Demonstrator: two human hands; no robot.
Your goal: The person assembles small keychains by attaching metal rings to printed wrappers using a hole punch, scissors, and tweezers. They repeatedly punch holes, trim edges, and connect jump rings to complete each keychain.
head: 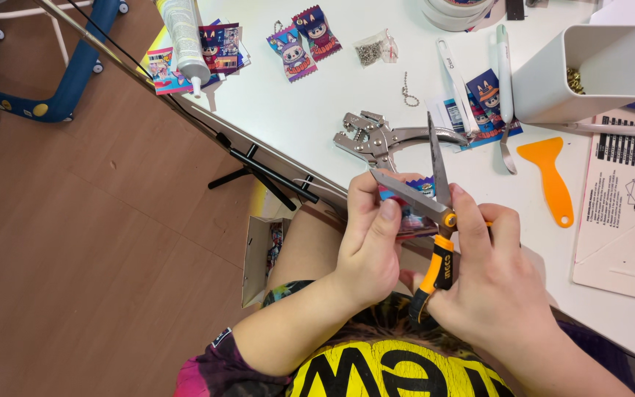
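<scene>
Nearest the lens, the right hand is wrapped around the orange-and-black handles of a pair of scissors, whose blades stand parted in a narrow V, one pointing up and one to the left. Just beside it, the left hand pinches a small colourful wrapper between thumb and fingers, and the wrapper sits right at the crossing of the blades, above the near edge of the white bench (only part of it shows, since the fingers cover much of it).

Just beyond the scissor tips lies a metal punch plier, with a short ball chain a little farther out. More printed wrappers lie toward the far edge, next to a small clear bag of metal bits. A glue tube rests at the bench's left corner. To the right are an orange plastic scraper, a white square container holding brass-coloured pieces, and a white pen between the container and the plier. A printed instruction sheet lies at the far right.
</scene>
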